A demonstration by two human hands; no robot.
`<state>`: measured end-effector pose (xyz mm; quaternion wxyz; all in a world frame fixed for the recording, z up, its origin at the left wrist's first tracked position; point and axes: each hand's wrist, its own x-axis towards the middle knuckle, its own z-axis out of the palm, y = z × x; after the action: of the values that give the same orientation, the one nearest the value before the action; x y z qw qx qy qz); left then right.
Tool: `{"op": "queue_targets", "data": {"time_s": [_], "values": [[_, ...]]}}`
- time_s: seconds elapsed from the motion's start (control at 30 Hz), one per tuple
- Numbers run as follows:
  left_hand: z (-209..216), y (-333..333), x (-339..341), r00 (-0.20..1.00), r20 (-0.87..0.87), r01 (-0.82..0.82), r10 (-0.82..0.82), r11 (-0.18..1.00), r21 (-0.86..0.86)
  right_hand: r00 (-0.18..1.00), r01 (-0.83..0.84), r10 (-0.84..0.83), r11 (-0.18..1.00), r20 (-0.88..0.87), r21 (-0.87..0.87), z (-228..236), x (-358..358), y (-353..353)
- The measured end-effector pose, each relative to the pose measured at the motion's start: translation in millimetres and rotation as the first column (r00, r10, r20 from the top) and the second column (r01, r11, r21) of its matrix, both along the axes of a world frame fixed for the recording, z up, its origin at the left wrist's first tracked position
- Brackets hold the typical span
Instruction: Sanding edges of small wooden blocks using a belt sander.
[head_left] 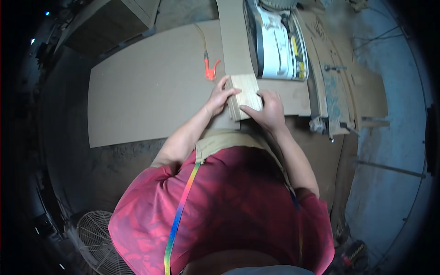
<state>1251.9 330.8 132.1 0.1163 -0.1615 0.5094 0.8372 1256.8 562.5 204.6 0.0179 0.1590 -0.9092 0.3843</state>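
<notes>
A stack of pale, flat wooden pieces (246, 89), layered along its left side, is held between my two hands at the near edge of the table. My left hand (221, 97) grips its left side, with the thumb on top. From the right, my right hand (270, 111) is closed round the other side, thumb over the near part and fingers at the right edge. The undersides of the pieces and some fingertips are hidden. Just beyond my left hand lies a red air blow gun (211, 69) on the board, its hose running away from me.
A large flat board (137, 96) covers the table to the left, with a narrower panel (234, 36) over its right side. At the back right stands a white and black machine (277, 46). Metal clamps (321, 124) sit farther right. A round fan (101, 238) stands low at left.
</notes>
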Motion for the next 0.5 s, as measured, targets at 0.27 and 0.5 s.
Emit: {"op": "queue_targets", "data": {"time_s": [0.27, 0.5], "values": [[18.0, -1.5, -8.8, 0.997, -0.072, 0.001, 0.002, 0.999, 0.040, 0.938, 0.054, 0.017, 0.979, -0.346, 0.194, 5.6, 21.5, -39.1], [-6.2, -22.8, -12.5, 0.986, -0.095, 0.159, -0.140, 0.956, 0.245, 0.937, 0.030, -0.056, 0.996, -0.345, -0.079, -3.5, 23.2, -22.9]]}}
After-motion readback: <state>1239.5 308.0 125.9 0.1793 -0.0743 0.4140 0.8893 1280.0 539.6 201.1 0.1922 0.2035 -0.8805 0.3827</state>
